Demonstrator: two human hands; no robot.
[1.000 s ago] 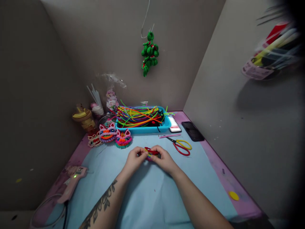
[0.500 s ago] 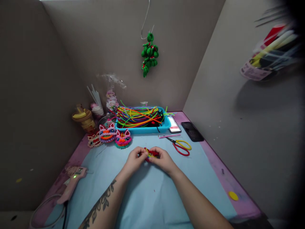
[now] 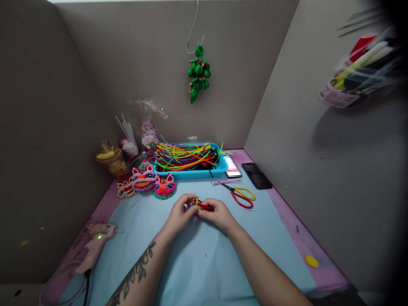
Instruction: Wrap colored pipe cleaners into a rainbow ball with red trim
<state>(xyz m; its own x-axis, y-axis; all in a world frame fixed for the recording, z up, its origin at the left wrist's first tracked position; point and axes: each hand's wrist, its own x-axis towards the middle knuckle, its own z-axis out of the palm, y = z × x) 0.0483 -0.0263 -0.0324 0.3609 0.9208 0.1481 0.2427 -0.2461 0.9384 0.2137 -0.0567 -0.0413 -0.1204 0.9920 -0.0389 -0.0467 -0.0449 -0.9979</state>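
Both hands meet over the middle of the blue-covered table. Between them is a small red and yellow pipe-cleaner piece (image 3: 204, 207), partly hidden by the fingers. My left hand (image 3: 183, 212) is closed on its left side, thumb and fingertips pinching near an upright yellow bit. My right hand (image 3: 218, 213) pinches its red right side. Scissors (image 3: 240, 195) with one yellow and one red handle lie to the right, beyond my right hand. Past my left hand sits a pink, orange and teal lion-like face (image 3: 165, 187) of pipe cleaners.
A blue tray (image 3: 191, 173) full of coloured pipe cleaners stands at the back. A dark phone (image 3: 256, 175) lies right of it. At the left edge rests a pink glue gun (image 3: 97, 250) with a lit green light. A green ornament (image 3: 199, 74) hangs on the back wall.
The fingers of my left hand have shifted slightly on the piece, and a yellow bit now stands upright between the hands. My right hand has barely moved.
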